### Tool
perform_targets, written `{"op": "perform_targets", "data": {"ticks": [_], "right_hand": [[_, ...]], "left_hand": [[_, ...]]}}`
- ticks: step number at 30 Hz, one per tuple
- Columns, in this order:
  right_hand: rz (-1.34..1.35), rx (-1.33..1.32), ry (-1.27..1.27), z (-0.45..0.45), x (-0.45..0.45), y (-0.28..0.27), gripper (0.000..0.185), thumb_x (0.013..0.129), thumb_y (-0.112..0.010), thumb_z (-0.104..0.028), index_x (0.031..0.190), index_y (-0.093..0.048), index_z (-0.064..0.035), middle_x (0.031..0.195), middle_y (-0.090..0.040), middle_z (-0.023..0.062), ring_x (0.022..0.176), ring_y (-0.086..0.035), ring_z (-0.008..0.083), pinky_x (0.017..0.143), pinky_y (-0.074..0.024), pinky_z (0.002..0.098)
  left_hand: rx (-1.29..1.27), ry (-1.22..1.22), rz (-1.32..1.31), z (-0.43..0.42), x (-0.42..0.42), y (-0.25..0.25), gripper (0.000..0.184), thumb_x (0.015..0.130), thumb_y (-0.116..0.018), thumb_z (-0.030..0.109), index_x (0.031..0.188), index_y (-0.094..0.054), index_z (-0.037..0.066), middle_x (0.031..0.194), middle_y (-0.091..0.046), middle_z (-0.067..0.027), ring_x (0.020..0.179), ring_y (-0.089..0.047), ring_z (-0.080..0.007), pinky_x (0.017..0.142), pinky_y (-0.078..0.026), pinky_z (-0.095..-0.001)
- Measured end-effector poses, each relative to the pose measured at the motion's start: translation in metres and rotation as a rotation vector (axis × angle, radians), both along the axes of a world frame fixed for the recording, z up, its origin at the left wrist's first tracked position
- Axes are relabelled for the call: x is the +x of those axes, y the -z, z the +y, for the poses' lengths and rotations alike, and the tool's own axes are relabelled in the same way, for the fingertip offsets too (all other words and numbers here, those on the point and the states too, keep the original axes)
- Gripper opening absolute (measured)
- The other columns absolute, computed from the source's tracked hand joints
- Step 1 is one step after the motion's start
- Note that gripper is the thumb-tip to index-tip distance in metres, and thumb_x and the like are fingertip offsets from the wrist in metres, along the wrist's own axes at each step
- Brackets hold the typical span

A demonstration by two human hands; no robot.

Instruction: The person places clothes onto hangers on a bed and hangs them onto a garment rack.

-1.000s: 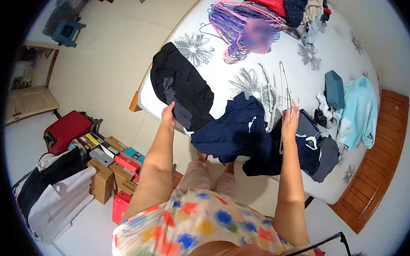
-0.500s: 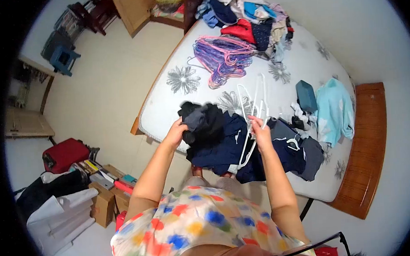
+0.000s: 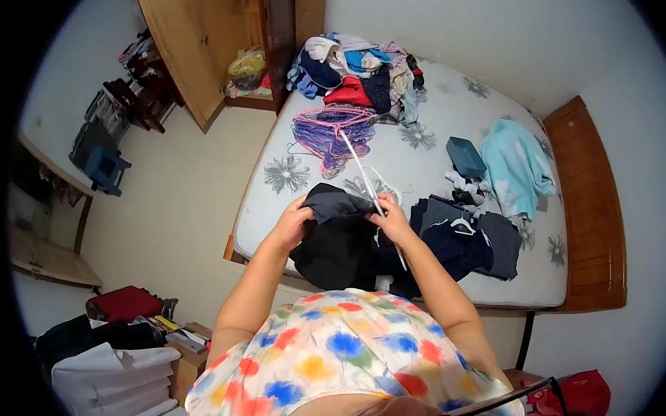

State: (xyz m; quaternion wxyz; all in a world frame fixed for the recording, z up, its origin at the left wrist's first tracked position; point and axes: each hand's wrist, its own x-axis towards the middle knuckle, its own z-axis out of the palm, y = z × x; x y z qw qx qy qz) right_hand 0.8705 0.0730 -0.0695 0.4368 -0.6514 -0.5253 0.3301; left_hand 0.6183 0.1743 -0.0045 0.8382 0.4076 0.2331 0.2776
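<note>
The fingers of the left hand [image 3: 293, 224] are closed on the upper edge of a black garment [image 3: 333, 249], gathering its grey section. The fingers of the right hand [image 3: 390, 219] grip a white hanger [image 3: 364, 168] and appear to pinch the opposite end of the same edge. The garment hangs between the two hands, in front of the body, at the near side of the bed [image 3: 451, 110]; whether its lower folds rest there cannot be told. The hanger is seen nearly edge-on, slanting past the right hand. Beside it a curved white outline shows, and whether this belongs to a second hanger is unclear.

Good handling here probably depends on an even, light pull at both ends, so that the edge lies straight and any twist shows. The double hold on the right seems the weaker one: the hanger is best steadied toward the palm, leaving thumb and forefinger for the cloth, with its bar clear of the folds.

Farther out, dark clothes [image 3: 454, 251] lie to the right, a teal bin [image 3: 466, 157] beyond them, and pink and purple hangers [image 3: 334, 137] before a mixed clothes heap [image 3: 368, 65].
</note>
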Motion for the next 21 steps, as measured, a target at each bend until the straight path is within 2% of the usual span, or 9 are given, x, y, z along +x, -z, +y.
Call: {"op": "perform_targets", "data": {"ticks": [5, 7, 10, 11, 14, 16, 18, 20, 21], "right_hand": [[-0.002, 0.17, 0.099, -0.016, 0.007, -0.049, 0.038, 0.076, -0.07, -0.019, 0.108, -0.06, -0.0003, 0.11, -0.054, 0.0143, 0.108, -0.051, 0.0276, 0.094, -0.0388, 0.0326], [0.013, 0.173, 0.164, -0.01, 0.015, -0.04, 0.037, 0.077, -0.07, -0.019, 0.107, -0.06, -0.0002, 0.109, -0.055, 0.0139, 0.107, -0.052, 0.027, 0.094, -0.0391, 0.0319], [0.103, 0.238, 0.179, -0.009, 0.009, -0.067, 0.033, 0.078, -0.068, -0.02, 0.103, -0.06, 0.0002, 0.102, -0.056, 0.0116, 0.099, -0.055, 0.0251, 0.089, -0.0404, 0.0309], [0.099, 0.241, 0.201, -0.012, 0.003, -0.083, 0.032, 0.078, -0.068, -0.02, 0.102, -0.06, 0.0004, 0.1, -0.056, 0.0111, 0.097, -0.055, 0.0247, 0.087, -0.0406, 0.0308], [0.172, 0.28, 0.174, -0.007, 0.0, -0.082, 0.028, 0.078, -0.068, -0.018, 0.097, -0.059, 0.0014, 0.093, -0.055, 0.0108, 0.089, -0.055, 0.024, 0.081, -0.0413, 0.0313], [0.123, 0.3, 0.112, -0.006, -0.008, -0.081, 0.027, 0.079, -0.068, -0.017, 0.095, -0.059, 0.0019, 0.092, -0.054, 0.0117, 0.089, -0.055, 0.0252, 0.08, -0.0418, 0.0317], [-0.056, 0.359, 0.067, -0.004, -0.019, -0.079, 0.028, 0.08, -0.068, -0.018, 0.095, -0.059, 0.0028, 0.092, -0.054, 0.0138, 0.085, -0.055, 0.0287, 0.077, -0.0434, 0.0342], [-0.125, 0.339, 0.04, -0.003, -0.033, -0.078, 0.029, 0.08, -0.069, -0.02, 0.096, -0.06, 0.003, 0.093, -0.054, 0.0147, 0.083, -0.055, 0.0302, 0.076, -0.0443, 0.0357], [-0.115, 0.28, 0.04, -0.004, -0.04, -0.081, 0.029, 0.083, -0.067, -0.021, 0.097, -0.06, 0.0029, 0.093, -0.055, 0.0145, 0.084, -0.057, 0.0296, 0.075, -0.0449, 0.0362]], "left_hand": [[0.073, -0.068, 0.071, 0.007, -0.007, -0.025, 0.045, 0.076, -0.046, -0.002, 0.12, -0.054, -0.001, 0.104, -0.063, -0.0067, 0.095, -0.059, -0.0154, 0.087, -0.046, -0.0275], [0.111, -0.078, 0.149, 0.019, -0.01, -0.02, 0.043, 0.077, -0.048, 0.0, 0.12, -0.054, 0.0, 0.106, -0.062, -0.0081, 0.096, -0.059, -0.0164, 0.087, -0.046, -0.0276], [0.711, -0.307, 0.531, 0.045, -0.009, 0.019, 0.043, 0.079, -0.053, 0.002, 0.122, -0.052, 0.0, 0.107, -0.06, -0.0073, 0.098, -0.056, -0.0156, 0.087, -0.043, -0.026], [0.883, -0.403, 0.546, 0.055, -0.01, 0.034, 0.035, 0.082, -0.056, 0.003, 0.117, -0.054, 0.003, 0.101, -0.058, -0.0059, 0.095, -0.054, -0.013, 0.086, -0.042, -0.0247], [0.724, -0.382, 0.327, 0.029, 0.004, 0.007, 0.031, 0.083, -0.057, 0.0, 0.113, -0.055, 0.007, 0.094, -0.056, -0.0027, 0.089, -0.052, -0.0113, 0.084, -0.042, -0.0249], [0.646, -0.183, 0.264, -0.002, 0.016, -0.011, 0.03, 0.086, -0.06, 0.003, 0.115, -0.055, 0.007, 0.088, -0.056, -0.0011, 0.084, -0.053, -0.0102, 0.077, -0.045, -0.0239], [0.583, 0.009, 0.18, -0.031, 0.031, -0.017, 0.044, 0.086, -0.063, 0.005, 0.127, -0.048, 0.009, 0.094, -0.055, -0.002, 0.087, -0.054, -0.0099, 0.077, -0.045, -0.0238], [0.647, -0.006, 0.211, -0.052, 0.043, -0.02, 0.065, 0.082, -0.067, 0.003, 0.139, -0.037, 0.013, 0.102, -0.053, -0.0056, 0.09, -0.055, -0.0112, 0.082, -0.046, -0.0261], [0.654, -0.015, 0.231, -0.056, 0.047, -0.021, 0.068, 0.082, -0.067, 0.003, 0.141, -0.035, 0.013, 0.102, -0.053, -0.0054, 0.091, -0.055, -0.0112, 0.083, -0.046, -0.0259]]}}
